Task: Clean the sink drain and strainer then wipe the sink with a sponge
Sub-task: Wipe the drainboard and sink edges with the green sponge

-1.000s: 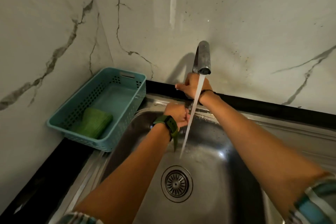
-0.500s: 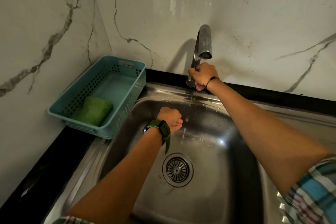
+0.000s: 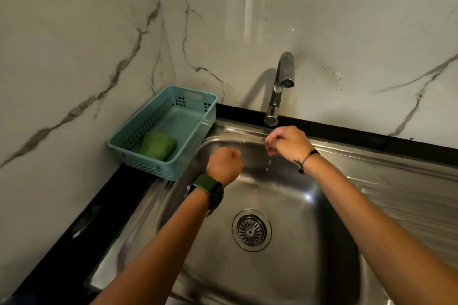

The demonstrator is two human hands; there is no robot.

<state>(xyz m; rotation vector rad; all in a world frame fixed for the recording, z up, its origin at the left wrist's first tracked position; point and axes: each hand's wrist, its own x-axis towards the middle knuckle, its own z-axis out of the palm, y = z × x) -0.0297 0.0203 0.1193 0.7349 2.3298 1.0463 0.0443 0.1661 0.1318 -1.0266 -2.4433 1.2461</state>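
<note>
Round strainer [image 3: 251,230] flat, face up

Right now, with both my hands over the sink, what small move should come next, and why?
Probably reach the left hand to the green sponge in the teal basket. The faucet shows no stream, the right hand drips, neither hand holds anything, and the strainer sits in the drain, so wiping seems due.
</note>
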